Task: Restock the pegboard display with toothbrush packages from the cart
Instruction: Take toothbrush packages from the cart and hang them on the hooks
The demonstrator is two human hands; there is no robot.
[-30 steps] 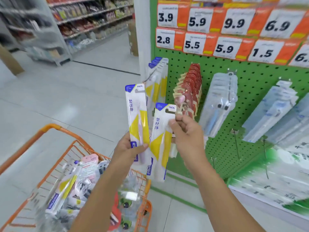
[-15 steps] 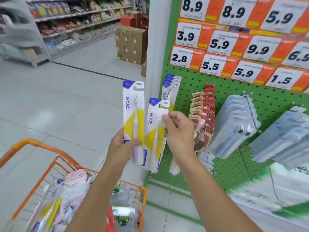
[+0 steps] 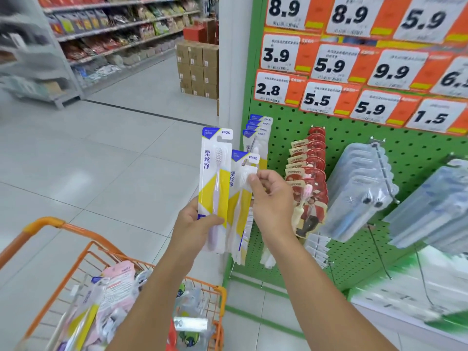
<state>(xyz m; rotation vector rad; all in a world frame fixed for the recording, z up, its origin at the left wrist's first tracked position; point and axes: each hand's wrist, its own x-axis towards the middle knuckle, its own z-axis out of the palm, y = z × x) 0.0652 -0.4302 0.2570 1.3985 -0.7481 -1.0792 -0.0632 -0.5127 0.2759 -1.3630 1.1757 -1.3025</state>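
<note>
My left hand (image 3: 195, 224) grips the lower part of a white, yellow and blue toothbrush package (image 3: 215, 173), held upright. A second matching package (image 3: 239, 198) stands just to its right, and my right hand (image 3: 271, 198) pinches it near its top. Both are in front of the left edge of the green pegboard (image 3: 354, 138), where several same-brand packages (image 3: 258, 133) hang on a peg. The orange cart (image 3: 76, 287) with more packages sits at bottom left.
Red-card packs (image 3: 309, 168) and clear blister packs (image 3: 359, 191) hang to the right on the pegboard, below orange price tags (image 3: 329, 97). Bare peg hooks (image 3: 377, 249) stick out lower down. Stacked cardboard boxes (image 3: 197, 69) and store shelves (image 3: 101, 34) stand beyond the tiled aisle.
Both hands and the two packages have come closer to the pegboard's left edge and the hanging packages. The view has shifted up and left.
</note>
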